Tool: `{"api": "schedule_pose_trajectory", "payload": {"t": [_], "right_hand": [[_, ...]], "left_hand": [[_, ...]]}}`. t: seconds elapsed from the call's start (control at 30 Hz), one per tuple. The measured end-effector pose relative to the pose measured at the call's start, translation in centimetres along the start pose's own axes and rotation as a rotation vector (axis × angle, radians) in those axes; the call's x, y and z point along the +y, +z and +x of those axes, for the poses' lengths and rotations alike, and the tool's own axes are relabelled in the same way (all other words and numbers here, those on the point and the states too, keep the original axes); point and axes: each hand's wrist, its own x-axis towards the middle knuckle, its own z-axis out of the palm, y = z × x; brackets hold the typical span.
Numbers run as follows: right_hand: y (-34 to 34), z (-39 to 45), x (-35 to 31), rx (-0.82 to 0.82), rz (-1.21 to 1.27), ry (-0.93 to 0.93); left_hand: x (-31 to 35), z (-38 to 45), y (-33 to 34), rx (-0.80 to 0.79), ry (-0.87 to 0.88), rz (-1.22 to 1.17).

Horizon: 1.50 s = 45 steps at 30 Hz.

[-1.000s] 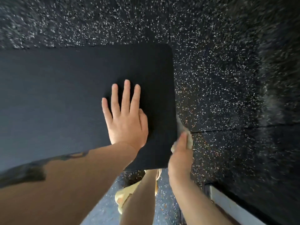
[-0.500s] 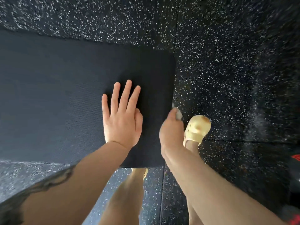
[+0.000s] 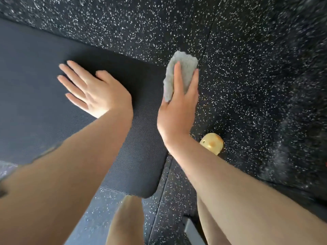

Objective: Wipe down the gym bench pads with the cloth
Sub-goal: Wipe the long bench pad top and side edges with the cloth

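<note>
The dark bench pad [image 3: 35,106] runs from the left edge to the middle of the head view, and its rounded end points right. My left hand [image 3: 95,92] rests flat on top of the pad near that end, fingers straight and spread. A pale grey cloth [image 3: 185,68] lies against the pad's right end edge. My right hand [image 3: 177,114] presses on the cloth with straight fingers, its thumb hidden.
Black rubber floor [image 3: 256,68] with white speckles surrounds the pad. My yellow shoe [image 3: 212,144] stands on the floor just right of the pad's end, below my right forearm. My bare legs show under the pad at the bottom.
My right hand rose along the pad's end, opened flat, and the cloth now shows fully. My left hand turned leftward on the pad. The view tilted.
</note>
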Motion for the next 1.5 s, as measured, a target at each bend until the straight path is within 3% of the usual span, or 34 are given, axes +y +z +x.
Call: {"api": "schedule_pose_trajectory", "payload": {"t": [0.07, 0.17, 0.27, 0.33, 0.4, 0.47, 0.53, 0.63, 0.73, 0.83, 0.93, 1.0, 1.1, 1.17, 1.27, 1.37, 1.43, 1.5], "right_hand": [[0.2, -1.2, 0.5, 0.022, 0.094, -0.012], [-0.9, -9.0, 1.8, -0.139, 0.394, -0.005], [-1.2, -4.4, 1.6, -0.100, 0.640, 0.161], [-1.9, 3.7, 0.6, -0.130, 0.550, 0.139], [-2.3, 9.5, -1.1, -0.430, 0.553, 0.186], [-1.9, 10.9, -2.3, -0.668, 0.195, 0.103], [-1.8, 9.0, -2.0, -0.542, -0.027, 0.013], [-4.0, 6.8, -0.5, -0.384, 0.079, 0.140], [-3.3, 9.5, -2.6, -0.573, -0.160, 0.143], [0.5, 11.3, -8.5, -0.757, -0.239, -0.113], [1.1, 10.3, -8.5, -0.724, -0.166, -0.264], [-2.0, 9.3, -5.7, -0.651, -0.105, -0.203], [-3.7, 10.3, -5.3, -0.673, -0.189, 0.047], [0.0, 11.5, -8.2, -0.801, -0.304, 0.006], [5.4, 12.3, -12.5, -0.970, -0.133, -0.158], [3.4, 12.8, -9.0, -0.983, -0.011, -0.045], [0.0, 12.7, -5.6, -0.967, -0.024, 0.109], [0.0, 12.9, -4.3, -0.981, -0.050, 0.143]], "left_hand": [[0.1, 0.0, 0.5, 0.023, -0.010, 0.025], [0.1, -0.1, 0.4, 0.033, -0.006, 0.050], [0.4, -0.6, 0.6, 0.071, 0.012, 0.095], [0.4, -0.5, 0.8, 0.076, 0.017, 0.123], [0.4, -0.3, 0.8, 0.067, 0.010, 0.137], [0.6, -0.3, 0.8, 0.072, 0.005, 0.147], [0.7, -0.4, 0.6, 0.076, 0.013, 0.168], [0.7, -0.5, 0.8, 0.055, 0.024, 0.175], [0.6, -0.5, 0.7, 0.060, 0.022, 0.209], [0.8, -0.5, 0.8, 0.048, 0.020, 0.213], [0.8, -0.4, 0.5, 0.022, -0.002, 0.182], [0.9, -0.5, 0.4, 0.001, 0.000, 0.170], [0.9, -0.4, 0.2, -0.023, 0.010, 0.175], [0.7, -0.3, 0.2, -0.041, -0.006, 0.179], [0.7, -0.2, 0.0, -0.077, -0.002, 0.198], [0.7, -0.1, -0.3, -0.100, -0.008, 0.208], [0.7, -0.2, -0.3, -0.103, -0.010, 0.195], [0.6, 0.0, -0.3, -0.111, -0.017, 0.199]]}}
